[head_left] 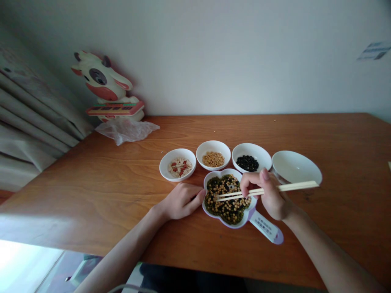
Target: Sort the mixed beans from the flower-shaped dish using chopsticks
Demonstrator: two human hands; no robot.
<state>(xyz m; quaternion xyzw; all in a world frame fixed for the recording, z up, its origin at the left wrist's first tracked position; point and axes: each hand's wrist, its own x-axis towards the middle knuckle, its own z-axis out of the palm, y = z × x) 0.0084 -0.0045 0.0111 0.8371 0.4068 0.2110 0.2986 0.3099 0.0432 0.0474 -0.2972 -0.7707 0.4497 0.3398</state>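
A flower-shaped dish [208, 211] with a purple rim and a labelled handle lies on the table, filled with mixed yellow, black and green beans. My left hand [185, 200] rests at its left side, fingers curled and thumb tip at the rim, holding the dish's edge. In my right hand [271, 195] is a pair of chopsticks [293, 186], closed around by the thumb and fingers. Their tips reach into the beans near the dish's left side. Whether a bean is pinched between them is too small to tell.
Behind the dish stand white bowls: one of peanuts [163, 169], one of yellow beans [199, 152], one of black beans [263, 156] and an empty one [296, 167]. A cow toy keyboard [113, 87] and a clear plastic bag [126, 130] sit far left.
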